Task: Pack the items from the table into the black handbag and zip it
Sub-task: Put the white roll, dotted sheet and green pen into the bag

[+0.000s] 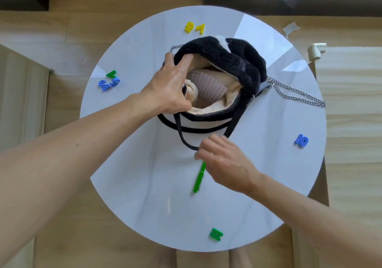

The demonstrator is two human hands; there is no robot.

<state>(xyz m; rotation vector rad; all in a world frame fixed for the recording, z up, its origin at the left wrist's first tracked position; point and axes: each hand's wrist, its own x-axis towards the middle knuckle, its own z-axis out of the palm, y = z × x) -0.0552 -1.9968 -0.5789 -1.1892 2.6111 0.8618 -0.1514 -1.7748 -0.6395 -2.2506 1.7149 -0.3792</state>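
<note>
A fuzzy black handbag (237, 63) with cream lining stands unzipped in the middle of the round white table (144, 195). Inside it lies a pale dotted pouch (208, 86). My left hand (167, 86) grips the bag's left rim and holds the mouth apart. My right hand (225, 162) hovers just below the bag's black strap (182, 135), fingers curled over the upper end of a green pen (198, 179) that lies on the table; whether the fingers pinch the pen is not clear.
Plastic letters lie scattered: yellow ones (194, 27) at the back, green and blue ones (109, 80) at left, a blue one (301, 140) at right, a green one (216, 234) near the front edge. The bag's metal chain (297, 94) trails right. Wooden floor surrounds the table.
</note>
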